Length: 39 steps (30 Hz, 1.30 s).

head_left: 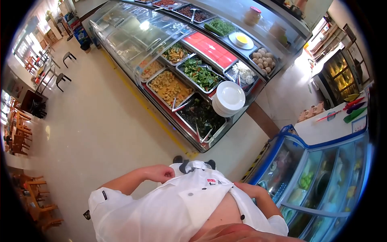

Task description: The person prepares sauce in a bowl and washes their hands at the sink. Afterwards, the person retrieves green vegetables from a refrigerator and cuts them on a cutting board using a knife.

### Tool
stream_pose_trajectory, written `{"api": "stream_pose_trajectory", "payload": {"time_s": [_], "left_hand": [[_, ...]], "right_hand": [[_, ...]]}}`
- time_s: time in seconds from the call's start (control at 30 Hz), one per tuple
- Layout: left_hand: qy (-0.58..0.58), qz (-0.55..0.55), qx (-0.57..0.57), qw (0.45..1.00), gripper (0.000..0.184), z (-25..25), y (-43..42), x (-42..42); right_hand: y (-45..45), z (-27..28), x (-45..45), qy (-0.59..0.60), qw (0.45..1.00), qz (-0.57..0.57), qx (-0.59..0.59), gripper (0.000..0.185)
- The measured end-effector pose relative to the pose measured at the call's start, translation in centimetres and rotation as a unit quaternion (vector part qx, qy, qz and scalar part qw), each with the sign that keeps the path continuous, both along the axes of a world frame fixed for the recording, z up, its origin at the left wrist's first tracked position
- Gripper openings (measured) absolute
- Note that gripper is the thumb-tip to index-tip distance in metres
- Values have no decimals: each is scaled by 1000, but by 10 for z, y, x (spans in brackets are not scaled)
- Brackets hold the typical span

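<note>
My left hand (162,173) is held low beside the white jacket (137,213), its fingers curled into a loose fist. Nothing shows in it. On the other side, my right hand (245,188) is against the jacket's edge, and the fabric hides its fingers. Ahead of me stands a glass-covered food counter (205,147). At its near end are a stack of white plates (229,97), a tray of dark greens (199,115) and a tray of yellow diced food (169,86). Tongs (174,105) lie at the edge of the yellow tray.
At right is a blue-framed display fridge (304,147) with a white worktop (318,133) beyond it. Stools (63,78) and wooden chairs (36,197) stand at left. A yellow line (137,92) runs along the floor beside the counter.
</note>
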<state>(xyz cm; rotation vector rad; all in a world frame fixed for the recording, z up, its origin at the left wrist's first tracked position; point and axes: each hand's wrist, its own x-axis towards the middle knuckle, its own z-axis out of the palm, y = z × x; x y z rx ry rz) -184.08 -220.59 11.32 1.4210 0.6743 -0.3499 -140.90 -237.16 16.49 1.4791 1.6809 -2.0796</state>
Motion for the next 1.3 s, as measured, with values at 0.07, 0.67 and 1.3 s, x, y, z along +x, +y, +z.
{"api": "stream_pose_trajectory", "payload": {"time_s": [0.07,0.67,1.3], "left_hand": [[-3,-3,11,1000,23,-3,2,-10],[6,93,414,906,18,-30,-37,-39],[43,-43,256,965,17,-48,15,62]], "right_hand": [[-2,1,-12,16,1000,10,-11,68],[5,-87,-39,-15,964,-249,89,26],[2,-145,-22,-156,961,-159,164,20]]}}
